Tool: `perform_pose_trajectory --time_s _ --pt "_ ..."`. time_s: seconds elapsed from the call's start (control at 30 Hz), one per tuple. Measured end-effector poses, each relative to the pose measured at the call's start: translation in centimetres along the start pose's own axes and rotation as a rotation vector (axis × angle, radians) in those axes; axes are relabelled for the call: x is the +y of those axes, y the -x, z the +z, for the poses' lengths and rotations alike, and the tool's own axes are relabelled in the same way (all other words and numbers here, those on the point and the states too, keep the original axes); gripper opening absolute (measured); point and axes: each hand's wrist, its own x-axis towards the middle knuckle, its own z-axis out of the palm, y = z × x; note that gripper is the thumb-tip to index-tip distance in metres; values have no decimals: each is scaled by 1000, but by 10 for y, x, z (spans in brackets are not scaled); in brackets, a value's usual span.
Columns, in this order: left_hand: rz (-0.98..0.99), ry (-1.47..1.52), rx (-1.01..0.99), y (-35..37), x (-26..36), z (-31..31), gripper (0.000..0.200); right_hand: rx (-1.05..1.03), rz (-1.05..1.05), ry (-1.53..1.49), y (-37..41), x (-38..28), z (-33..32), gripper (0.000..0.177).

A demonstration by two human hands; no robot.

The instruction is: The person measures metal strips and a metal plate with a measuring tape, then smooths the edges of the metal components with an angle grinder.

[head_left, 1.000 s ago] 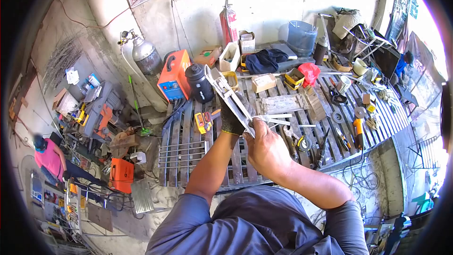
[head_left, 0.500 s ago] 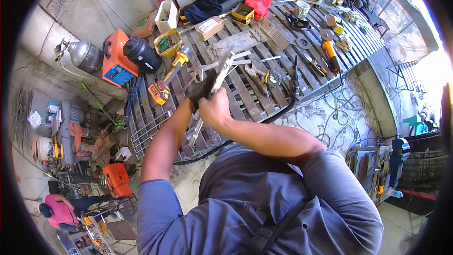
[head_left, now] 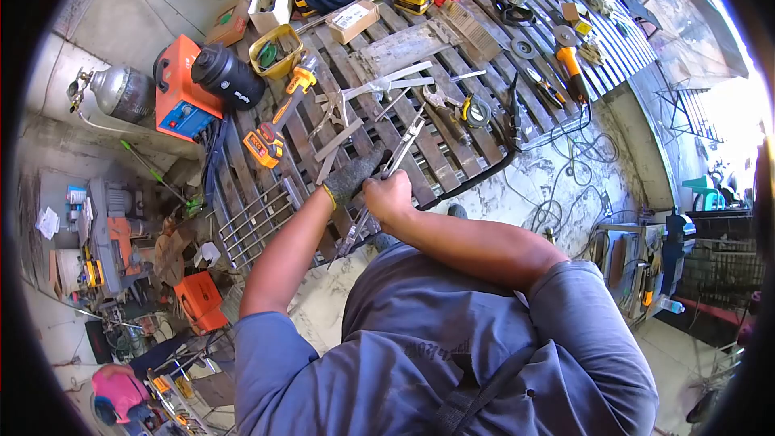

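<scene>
My right hand, bare, is closed around a long silvery metal tool with a narrow, jaw-like far end. The tool points away from me over the near edge of the slatted table, and its lower part shows below my hands. My left hand, in a dark grey glove with a yellow cuff, is closed against the same tool just left of my right hand; its thumb side is partly hidden. Beyond my hands lie flat metal strips, a locking clamp and a tape measure.
The slatted metal table carries a yellow cordless tool, an angle grinder, pliers and a cardboard box. At left stand an orange machine and a black jug. Cables lie on the floor; another person is at lower left.
Both hands have come back toward me and lower with the metal tool, which tilts more to the right. The flat strips and clamp on the table now show more fully.
</scene>
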Motion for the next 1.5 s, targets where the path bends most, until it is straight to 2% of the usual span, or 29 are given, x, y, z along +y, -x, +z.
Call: perform_pose_trajectory --time_s 0.03,0.1,0.2,0.27,0.3,0.37,0.5,0.53,0.63,0.67,0.7,0.77,0.8,0.87,0.93,0.97,1.03,1.1,1.13,1.23,1.27,1.33,1.4,1.43,1.5 --pt "34 -73 44 21 43 4 59 -14 26 8 -4 2 3 48" --pt "137 -198 19 30 66 1 65 -40 79 24 -11 4 4 53" --pt "300 -461 -73 10 63 -9 78 1 -139 -123 32 -34 -10 36" --pt "359 -777 27 -17 52 -5 86 -33 -186 -81 3 -2 3 54" --pt "329 -817 35 -15 64 -2 84 -51 -206 -61 -7 11 7 63" --pt "265 -894 52 -3 100 5 81 -128 -298 10 -5 9 0 64" --pt "206 -981 89 -27 81 8 64 -392 -377 75 -15 -1 -28 71" --pt "276 -1041 77 -31 77 10 50 -435 -484 9 -18 1 -31 67" --pt "262 -1204 -101 -21 98 7 41 -780 -351 497 -38 -26 -84 59" --pt "437 -1337 -177 -19 104 7 34 -868 -296 687 -40 -49 -108 62" --pt "393 -1312 -120 -15 107 8 32 -900 -373 665 -53 -46 -130 62" --pt "296 -1260 4 -4 109 11 29 -752 -390 839 -85 -48 -170 62" --pt "293 -1224 35 -6 100 7 27 -638 -406 893 -111 -40 -187 54" --pt "289 -1345 41 0 104 10 22 -274 -363 877 -143 -39 -220 42" --pt "296 -1367 10 8 128 20 22 -10 -487 868 -177 -29 -238 52" --pt "269 -1338 29 12 134 27 21 -59 -399 905 -192 -31 -246 76" --pt "212 -1284 59 17 138 36 20 5 -550 962 -208 -29 -249 86" --pt "300 -1340 -5 16 133 41 19 67 -706 1064 -219 -23 -242 92" --pt "348 -1367 -34 16 129 43 18 125 -773 1115 -222 -21 -238 83" --pt "347 -1410 -36 16 120 54 17 53 -701 1262 -240 -19 -231 87" --pt "309 -1410 -27 16 115 56 17 102 -738 1298 -243 -15 -229 87" --pt "246 -1324 -11 13 105 55 22 126 -756 1190 -233 -15 -234 86" --pt "320 -1308 -21 13 102 51 23 189 -763 1056 -213 -22 -243 87" --pt "357 -1301 -26 13 103 50 24 188 -702 971 -189 -35 -249 87" --pt "514 -1282 -32 13 107 49 19 99 -403 698 -153 -50 -262 83"
